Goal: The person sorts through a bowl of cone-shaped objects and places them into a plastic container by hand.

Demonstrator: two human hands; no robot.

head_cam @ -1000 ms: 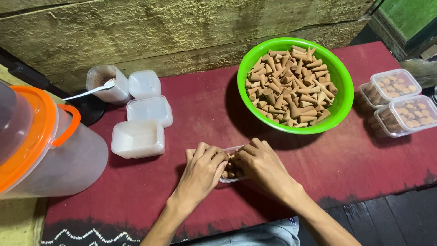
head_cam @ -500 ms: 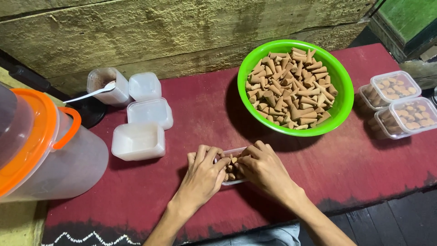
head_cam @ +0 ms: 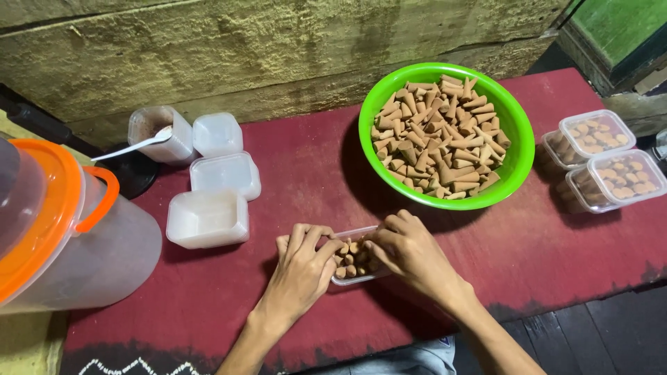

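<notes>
Head view: left hand point(head_cam: 303, 267) and right hand point(head_cam: 410, 253) curl half-closed around small clear tub point(head_cam: 356, 258) of cones, lower centre; green bowl point(head_cam: 515, 156) upper right.

A red cloth point(head_cam: 292, 167) carries a green bowl point(head_cam: 517, 149), tubs and jug.

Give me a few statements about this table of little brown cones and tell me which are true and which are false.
1. Both hands are at a small clear box of cones. True: the left hand and right hand flank the small clear box.
2. The green bowl is empty. False: it is heaped with brown cones.
3. Two closed boxes with cones inside sit at the right edge. True.
4. A white spoon lies in the green bowl. False: it sticks out of a clear cup at the left.
5. The cloth is blue. False: it is dark red.
</notes>
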